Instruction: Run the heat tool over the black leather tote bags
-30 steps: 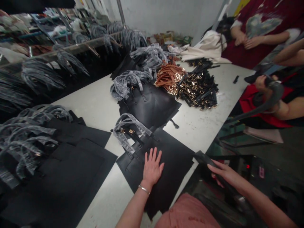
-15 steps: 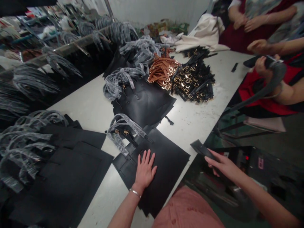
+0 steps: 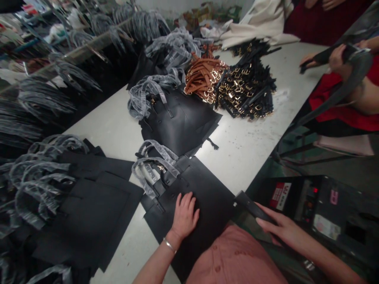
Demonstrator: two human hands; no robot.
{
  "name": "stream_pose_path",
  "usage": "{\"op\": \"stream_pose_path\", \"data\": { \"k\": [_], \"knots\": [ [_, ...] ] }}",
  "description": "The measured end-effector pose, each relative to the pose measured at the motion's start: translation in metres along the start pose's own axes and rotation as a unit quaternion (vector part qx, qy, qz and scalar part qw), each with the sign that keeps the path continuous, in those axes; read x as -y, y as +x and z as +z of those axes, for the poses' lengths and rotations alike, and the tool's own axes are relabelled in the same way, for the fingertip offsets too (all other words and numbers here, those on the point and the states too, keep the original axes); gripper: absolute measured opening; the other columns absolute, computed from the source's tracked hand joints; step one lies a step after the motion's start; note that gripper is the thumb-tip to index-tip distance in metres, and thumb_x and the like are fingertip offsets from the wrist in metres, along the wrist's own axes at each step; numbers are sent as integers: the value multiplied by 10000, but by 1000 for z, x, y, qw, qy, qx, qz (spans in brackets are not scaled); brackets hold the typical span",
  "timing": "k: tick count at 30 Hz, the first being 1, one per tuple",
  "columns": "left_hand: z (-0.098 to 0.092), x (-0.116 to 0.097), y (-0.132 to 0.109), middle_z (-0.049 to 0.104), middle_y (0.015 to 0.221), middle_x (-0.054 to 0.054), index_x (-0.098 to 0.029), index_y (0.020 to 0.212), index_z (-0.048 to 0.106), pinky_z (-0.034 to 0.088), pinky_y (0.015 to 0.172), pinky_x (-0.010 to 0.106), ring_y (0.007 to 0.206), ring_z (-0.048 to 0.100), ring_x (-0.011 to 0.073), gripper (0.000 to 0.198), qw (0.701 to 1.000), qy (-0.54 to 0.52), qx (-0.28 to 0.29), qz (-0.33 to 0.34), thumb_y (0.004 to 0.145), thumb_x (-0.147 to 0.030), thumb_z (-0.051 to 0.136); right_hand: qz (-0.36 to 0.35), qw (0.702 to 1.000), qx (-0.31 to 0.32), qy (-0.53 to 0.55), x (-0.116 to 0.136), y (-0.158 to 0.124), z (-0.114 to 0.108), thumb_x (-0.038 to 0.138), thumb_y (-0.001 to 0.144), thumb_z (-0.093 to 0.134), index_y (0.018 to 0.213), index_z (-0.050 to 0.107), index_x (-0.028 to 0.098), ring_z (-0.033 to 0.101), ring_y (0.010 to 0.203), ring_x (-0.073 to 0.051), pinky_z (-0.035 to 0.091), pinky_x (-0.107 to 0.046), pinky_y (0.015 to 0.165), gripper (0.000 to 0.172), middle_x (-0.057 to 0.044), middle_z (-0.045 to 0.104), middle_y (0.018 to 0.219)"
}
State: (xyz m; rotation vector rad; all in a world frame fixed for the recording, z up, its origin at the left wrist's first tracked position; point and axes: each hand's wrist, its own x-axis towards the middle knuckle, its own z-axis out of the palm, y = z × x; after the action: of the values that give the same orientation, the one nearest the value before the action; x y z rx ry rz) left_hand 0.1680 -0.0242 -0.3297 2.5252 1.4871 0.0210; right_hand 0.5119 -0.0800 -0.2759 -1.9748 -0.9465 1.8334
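My left hand lies palm down, fingers extended, on a flat black bag that rests on the table's near edge. Two plastic-wrapped handles stick out at the bag's far-left side, with a small gold fitting beside them. In my right hand, fingers closed, is a black elongated hand tool of a kind I cannot make out. Its tip is at the bag's right corner; whether they touch is unclear. Beyond lies another black bag with wrapped handles.
Stacked black bags lie left. Brown straps and black straps with gold buckles are heaped at the back of the white table. A dark machine with a red light stands right; a co-worker's hand grips a hose-fitted tool.
The tool in my right hand has dropped slightly and turned, its tip closer to the bag's corner. A second wrapped handle now shows clearly. The co-worker's hands have shifted over the table edge.
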Motion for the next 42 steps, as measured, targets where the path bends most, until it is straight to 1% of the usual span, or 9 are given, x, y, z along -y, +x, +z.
{"op": "stream_pose_path", "data": {
  "k": [5,9,13,17,25,28,31,36,42],
  "knots": [
    [10,-20,31,232,1556,87,-244,1435,360,188,1146,559,1435,173,287,544,1000,-10,17,25,927,-404,471,8,1000,11,-2,5,13,23,518,808,583,1446,413,207,515,397,-107,387,-223,399,729,52,568,607],
    [15,-21,32,211,1563,82,-269,1435,361,174,1144,571,1439,150,296,558,999,2,21,28,924,-465,471,-10,999,32,-32,22,26,28,508,823,564,1458,389,202,516,390,-99,389,-213,390,727,56,544,614],
    [17,-19,28,209,1563,83,-271,1430,369,169,1143,572,1439,150,295,552,999,1,16,27,922,-459,473,-11,996,52,-73,33,25,25,488,835,564,1440,419,204,519,395,-100,387,-205,384,684,53,543,599],
    [17,-18,27,219,1559,95,-261,1425,378,159,1139,583,1438,152,302,550,999,-17,13,28,922,-464,469,-9,995,39,-93,42,27,32,474,841,564,1422,449,229,507,379,-100,373,-201,371,641,51,555,575],
    [13,-24,20,183,1570,88,-269,1447,343,155,1141,568,1441,133,296,563,997,-64,18,33,941,-510,401,-76,996,3,-54,83,74,61,482,868,532,1455,372,231,530,391,-110,406,-210,369,658,47,576,616],
    [14,-30,15,171,1573,86,-266,1459,321,147,1143,557,1441,130,296,573,996,-80,19,41,948,-521,378,-85,992,46,-78,108,92,69,448,886,526,1439,379,228,526,383,-105,388,-193,343,613,52,559,608],
    [14,-32,12,169,1574,77,-270,1467,303,126,1148,543,1439,136,294,589,996,-81,18,42,944,-527,386,-87,987,94,-100,130,108,81,423,880,551,1365,465,214,516,361,-100,366,-180,317,535,57,543,580],
    [10,-29,11,179,1572,71,-279,1474,284,97,1149,538,1436,148,292,594,995,-90,20,47,945,-535,372,-95,981,124,-115,159,130,102,429,903,509,1294,481,228,513,354,-89,369,-165,314,439,65,536,584],
    [4,-25,9,189,1569,80,-268,1459,313,91,1147,535,1438,143,285,562,991,-128,19,44,959,-523,339,-58,974,164,-145,171,124,93,440,901,510,1181,515,196,522,343,-97,371,-166,305,371,51,549,580]
  ]
}}
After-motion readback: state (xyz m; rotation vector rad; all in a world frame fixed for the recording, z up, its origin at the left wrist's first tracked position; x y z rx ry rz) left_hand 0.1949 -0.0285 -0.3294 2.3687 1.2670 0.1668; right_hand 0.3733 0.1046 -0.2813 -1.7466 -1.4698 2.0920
